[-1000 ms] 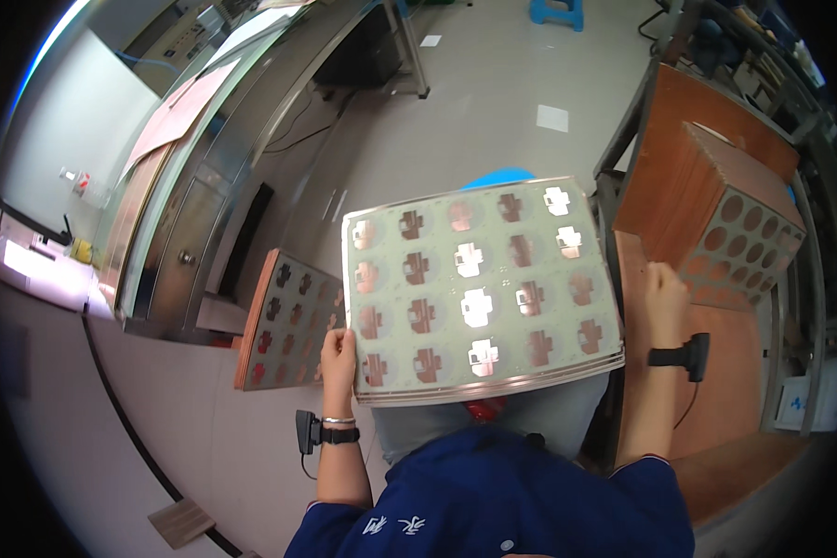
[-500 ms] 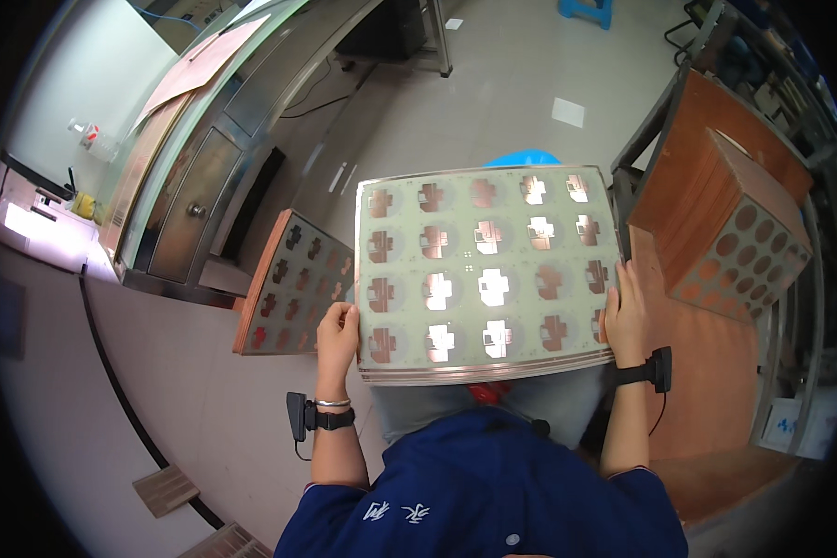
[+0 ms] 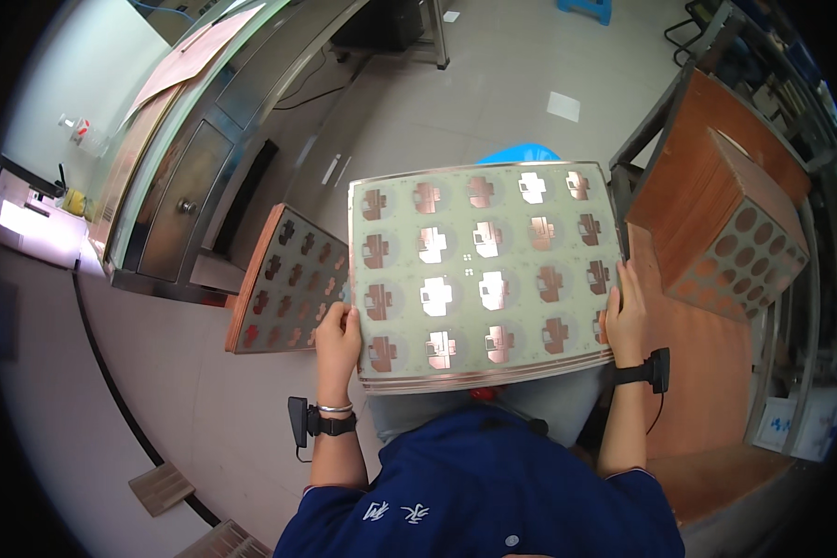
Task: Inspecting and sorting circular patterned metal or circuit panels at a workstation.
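Over lap (image 3: 567,409): left hand (image 3: 338,337), right hand (image 3: 628,312) grasp panel stack (image 3: 465,259) at opposite edges; grip complete, handling apparently unfinished.

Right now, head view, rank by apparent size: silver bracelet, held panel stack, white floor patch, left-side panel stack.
1. Held panel stack
2. Left-side panel stack
3. White floor patch
4. Silver bracelet

Apparent size only; distances from the camera differ.

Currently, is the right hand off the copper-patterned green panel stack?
No: the right hand touches the panel stack along its right edge.
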Demonstrator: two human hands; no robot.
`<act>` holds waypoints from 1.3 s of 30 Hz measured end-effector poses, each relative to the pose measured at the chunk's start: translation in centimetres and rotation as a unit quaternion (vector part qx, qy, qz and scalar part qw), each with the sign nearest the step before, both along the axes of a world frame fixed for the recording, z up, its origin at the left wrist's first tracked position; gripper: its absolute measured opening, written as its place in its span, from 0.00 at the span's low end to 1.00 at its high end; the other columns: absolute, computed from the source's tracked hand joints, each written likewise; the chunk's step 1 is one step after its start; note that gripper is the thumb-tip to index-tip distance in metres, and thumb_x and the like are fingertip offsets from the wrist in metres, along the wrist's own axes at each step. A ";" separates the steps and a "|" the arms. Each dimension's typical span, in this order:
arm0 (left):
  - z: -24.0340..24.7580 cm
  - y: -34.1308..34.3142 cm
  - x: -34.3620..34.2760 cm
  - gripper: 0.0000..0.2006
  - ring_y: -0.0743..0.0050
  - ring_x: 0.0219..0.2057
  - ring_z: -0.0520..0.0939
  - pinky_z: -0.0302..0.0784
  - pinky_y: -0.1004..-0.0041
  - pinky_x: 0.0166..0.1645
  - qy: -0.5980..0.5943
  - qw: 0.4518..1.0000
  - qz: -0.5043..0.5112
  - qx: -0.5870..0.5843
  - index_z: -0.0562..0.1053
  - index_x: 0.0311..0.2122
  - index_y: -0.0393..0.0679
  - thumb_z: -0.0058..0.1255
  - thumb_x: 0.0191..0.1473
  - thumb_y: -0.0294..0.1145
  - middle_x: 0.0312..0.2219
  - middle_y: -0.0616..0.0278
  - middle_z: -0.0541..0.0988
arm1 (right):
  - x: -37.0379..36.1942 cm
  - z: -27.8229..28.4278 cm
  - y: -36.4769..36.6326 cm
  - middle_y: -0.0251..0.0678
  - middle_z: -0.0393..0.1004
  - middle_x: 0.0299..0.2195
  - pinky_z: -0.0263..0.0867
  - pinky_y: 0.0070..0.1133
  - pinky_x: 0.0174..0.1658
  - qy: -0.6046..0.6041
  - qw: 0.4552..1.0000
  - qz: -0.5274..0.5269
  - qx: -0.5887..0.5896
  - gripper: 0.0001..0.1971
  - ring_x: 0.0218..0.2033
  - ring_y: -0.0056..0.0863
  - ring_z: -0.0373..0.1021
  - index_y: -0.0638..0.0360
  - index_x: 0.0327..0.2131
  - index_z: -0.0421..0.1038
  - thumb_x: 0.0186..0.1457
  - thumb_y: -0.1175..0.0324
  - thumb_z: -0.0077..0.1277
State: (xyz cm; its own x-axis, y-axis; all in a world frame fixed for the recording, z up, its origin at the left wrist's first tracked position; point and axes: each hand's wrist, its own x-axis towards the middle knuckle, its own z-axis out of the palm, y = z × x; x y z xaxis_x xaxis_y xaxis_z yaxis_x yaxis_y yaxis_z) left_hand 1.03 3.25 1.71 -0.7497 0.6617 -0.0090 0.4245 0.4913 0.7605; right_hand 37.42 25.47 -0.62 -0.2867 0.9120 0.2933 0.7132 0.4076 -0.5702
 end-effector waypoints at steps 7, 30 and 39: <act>-2.0 -0.2 -1.1 0.08 0.85 0.21 0.66 0.63 0.80 0.26 -0.050 0.999 0.008 0.017 0.70 0.31 0.34 0.45 0.55 0.28 0.18 0.68 0.69 | -0.4 0.7 0.0 0.46 0.61 0.55 0.57 0.27 0.55 -0.014 1.000 -0.003 -0.026 0.19 0.56 0.40 0.59 0.62 0.52 0.63 0.56 0.73 0.39; 0.0 0.9 0.9 0.12 0.77 0.42 0.73 0.66 0.77 0.48 -0.298 0.936 0.074 0.173 0.70 0.45 0.35 0.43 0.56 0.27 0.40 0.60 0.74 | -2.1 0.2 -0.7 0.50 0.53 0.59 0.49 0.31 0.60 -0.137 0.990 -0.020 0.039 0.19 0.61 0.43 0.49 0.65 0.54 0.60 0.59 0.72 0.36; 0.5 1.0 1.7 0.13 0.79 0.37 0.76 0.71 0.79 0.42 -0.296 0.894 0.183 0.281 0.70 0.46 0.31 0.39 0.60 0.27 0.38 0.59 0.76 | -1.9 1.3 -0.3 0.47 0.61 0.55 0.53 0.26 0.57 0.075 0.997 -0.018 -0.024 0.20 0.57 0.35 0.57 0.64 0.54 0.60 0.56 0.75 0.39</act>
